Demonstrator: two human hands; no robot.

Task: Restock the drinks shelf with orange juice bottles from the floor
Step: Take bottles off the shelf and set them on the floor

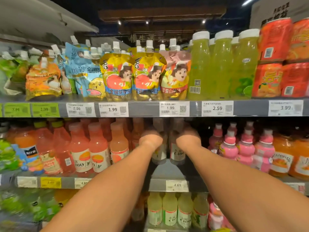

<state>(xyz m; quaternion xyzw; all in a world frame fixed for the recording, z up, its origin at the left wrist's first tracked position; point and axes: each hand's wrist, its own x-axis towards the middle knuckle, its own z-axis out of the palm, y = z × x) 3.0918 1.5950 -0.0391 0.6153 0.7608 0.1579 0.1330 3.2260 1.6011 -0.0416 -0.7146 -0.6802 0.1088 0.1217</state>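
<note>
A top shelf runs across the upper frame. On it, at left and centre, stand spouted drink pouches (117,76); right of them green bottles (222,67), and at far right stacked red cans (274,59). Price tags (174,108) line the shelf edge (143,109). Pink bottles (245,146) stand at middle right, pale green bottles (170,210) at bottom centre.

Grey middle shelf (168,173), pink juice bottles (80,148) left, orange jars (282,156) right
</note>
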